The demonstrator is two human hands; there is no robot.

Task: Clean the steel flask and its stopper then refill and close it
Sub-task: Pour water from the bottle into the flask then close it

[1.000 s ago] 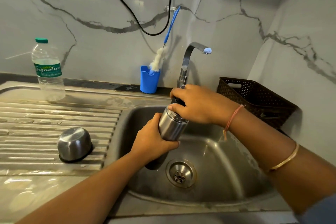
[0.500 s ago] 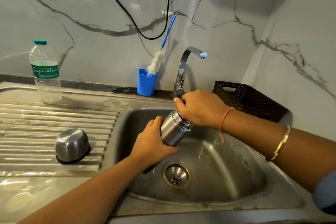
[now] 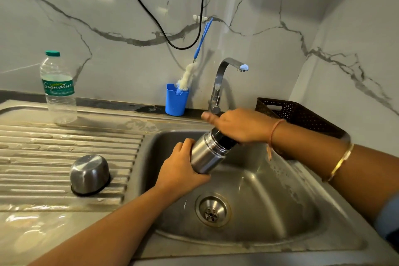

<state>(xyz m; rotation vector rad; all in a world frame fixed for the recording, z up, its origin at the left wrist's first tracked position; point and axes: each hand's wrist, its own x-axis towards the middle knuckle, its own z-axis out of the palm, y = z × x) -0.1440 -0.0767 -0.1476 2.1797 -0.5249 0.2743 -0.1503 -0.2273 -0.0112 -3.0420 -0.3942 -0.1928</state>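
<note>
Left hand [image 3: 183, 170] grips steel flask [image 3: 204, 156] over sink [image 3: 269, 201]; right hand [image 3: 239, 125] clamps black stopper [image 3: 223, 141], likely unscrewing. Early stage: washing, refill and closing all remain.

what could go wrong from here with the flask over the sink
1. The steel flask is tilted over the sink, its body held only by the left hand; smooth steel may slip and bang into the basin.
2. If the black stopper frees suddenly under the right hand, it could drop toward the drain.
</note>
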